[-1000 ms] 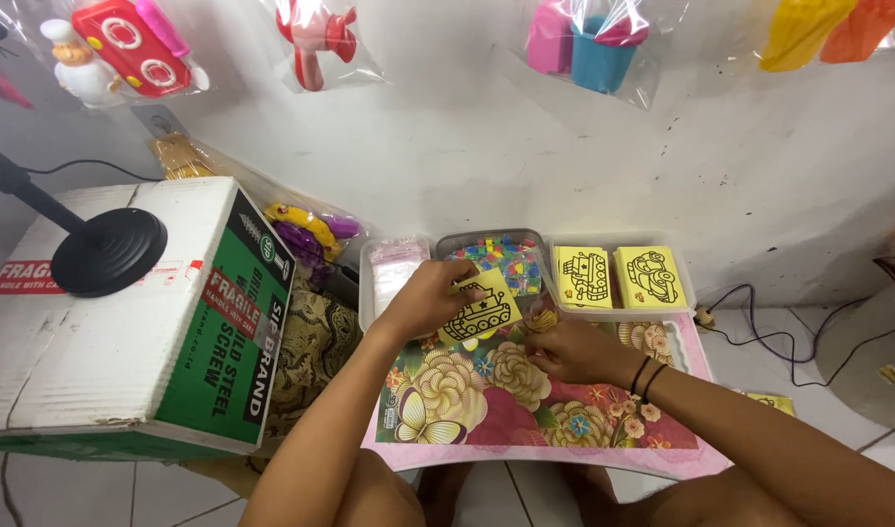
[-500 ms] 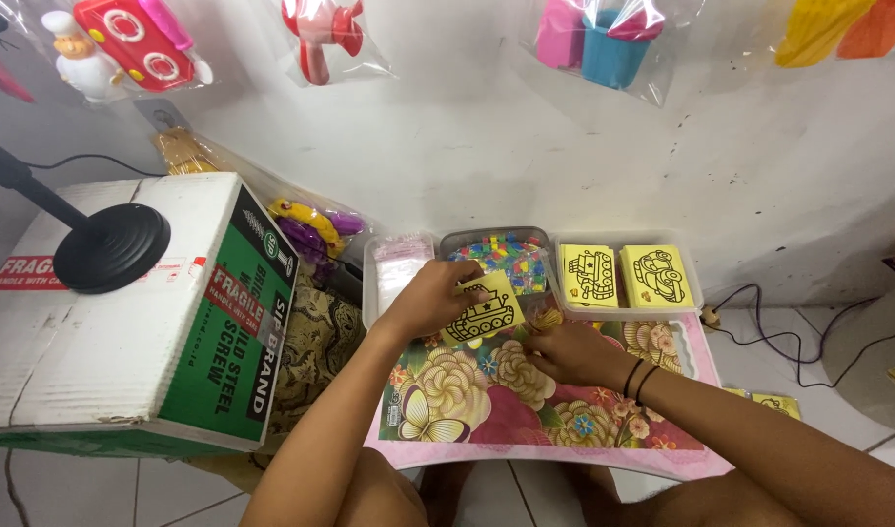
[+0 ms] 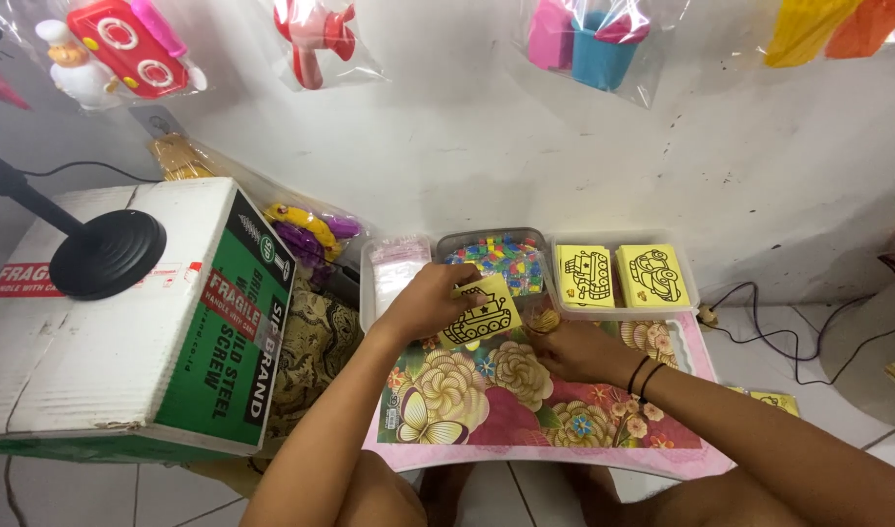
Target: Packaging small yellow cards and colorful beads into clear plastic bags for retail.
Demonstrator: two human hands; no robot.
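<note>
Yellow card [image 3: 482,315] in left hand [image 3: 426,301] grip, right hand [image 3: 576,349] grip unclear, green-sided carton [image 3: 235,322] left.

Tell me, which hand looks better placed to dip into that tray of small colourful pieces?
Probably the right hand: it looks free, resting on the floral mat just below the tray of colourful pieces. The left hand is already holding the yellow tank card.

A low table [image 3: 662,451] stands against the wall. Along its far edge sit three trays in a row — a tray of plastic bags [image 3: 394,275] at left, a tray of small pieces [image 3: 494,262] in the middle, a tray of picture cards [image 3: 620,277] at right. Before the middle tray, the left hand [image 3: 426,303] holds one card [image 3: 482,315]; the right hand [image 3: 576,351] rests just right of it. A cardboard box [image 3: 125,322] stands left of the table — a lamp base [image 3: 106,254] on top.
</note>
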